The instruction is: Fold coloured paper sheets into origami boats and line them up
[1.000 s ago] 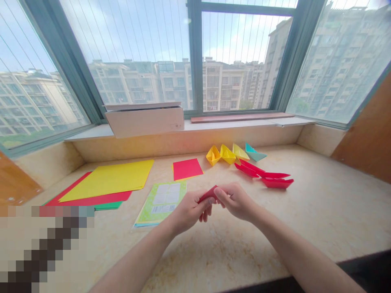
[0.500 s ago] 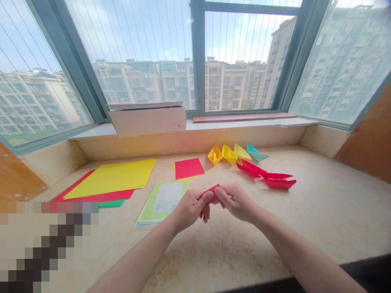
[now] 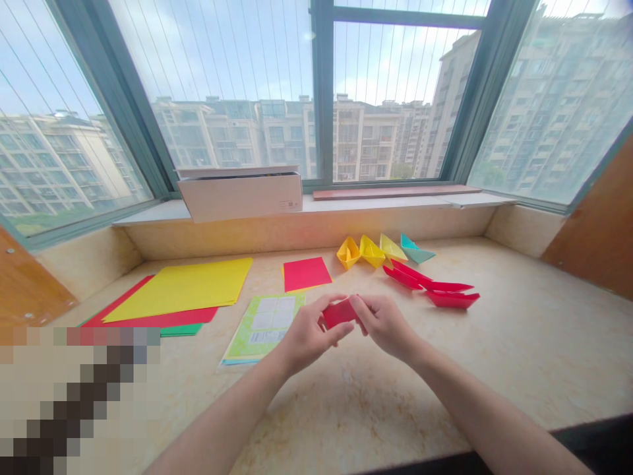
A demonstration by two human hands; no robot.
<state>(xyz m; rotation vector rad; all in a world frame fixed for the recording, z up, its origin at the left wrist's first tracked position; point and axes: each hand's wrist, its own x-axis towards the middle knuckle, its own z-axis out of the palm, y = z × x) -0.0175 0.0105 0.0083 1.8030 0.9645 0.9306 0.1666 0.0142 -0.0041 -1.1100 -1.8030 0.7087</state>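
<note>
A small folded piece of red paper [image 3: 340,313] is held above the stone counter, between my two hands. My left hand [image 3: 309,333] curls around its left end, thumb along the lower edge and fingers behind. On the right end, my right hand [image 3: 383,323] pinches the paper between thumb and fingers. Just beyond the hands lies a square of red paper [image 3: 306,274] with a yellow sheet peeking out under it. Red folded paper boats [image 3: 452,299] sit to the right, and yellow paper boats [image 3: 372,252] and a teal one [image 3: 416,249] stand behind them.
At the left, large yellow sheets [image 3: 182,290] overlap red and green ones. A green-patterned packet of paper [image 3: 267,323] lies beside my left hand. On the window ledge rest a white box [image 3: 242,194] and a brown strip [image 3: 395,192]. The counter [image 3: 534,343] ends in a dark front edge.
My left thumb has dropped from the paper's face to its lower edge, and the left fingers have opened wider around it. More of the red face shows. The boats have not moved.
</note>
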